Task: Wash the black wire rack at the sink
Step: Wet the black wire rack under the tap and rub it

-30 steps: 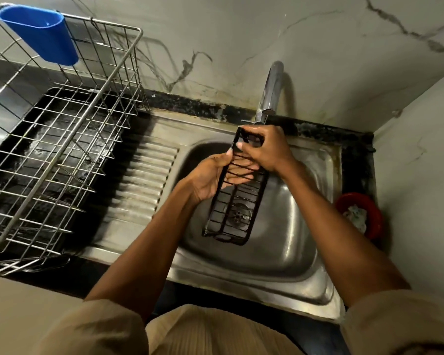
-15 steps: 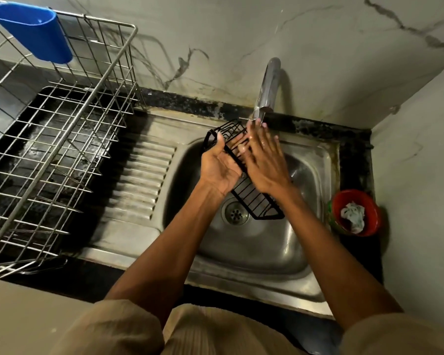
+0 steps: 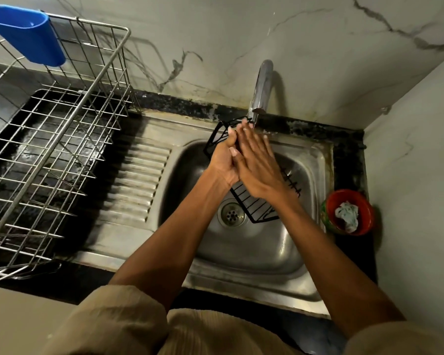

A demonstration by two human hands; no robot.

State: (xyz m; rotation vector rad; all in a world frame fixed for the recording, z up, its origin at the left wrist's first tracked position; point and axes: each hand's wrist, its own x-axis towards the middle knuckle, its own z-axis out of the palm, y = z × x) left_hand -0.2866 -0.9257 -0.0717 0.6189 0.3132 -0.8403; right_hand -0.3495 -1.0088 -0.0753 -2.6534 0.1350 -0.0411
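Observation:
The black wire rack (image 3: 260, 210) hangs tilted over the steel sink basin (image 3: 264, 249), its far end up by the faucet spout (image 3: 262, 90) and its near end above the drain (image 3: 232, 213). My left hand (image 3: 222, 161) grips the rack from the left, fingers curled around its wires. My right hand (image 3: 256, 162) lies flat on the rack with fingers stretched out, fingertips just under the spout. A thin stream of water falls from the spout onto the fingertips. Both hands hide the rack's middle.
A large metal dish rack (image 3: 54, 155) with a blue plastic cup holder (image 3: 27, 34) stands on the left, over a black tray. A ribbed drainboard (image 3: 136, 180) lies between it and the basin. A red bowl (image 3: 349, 211) holding a crumpled cloth sits at the right, against the wall.
The rack swung from hanging nearly upright to lying tilted under the spout. My right hand let go of its top and flattened onto it, then slid up toward the faucet.

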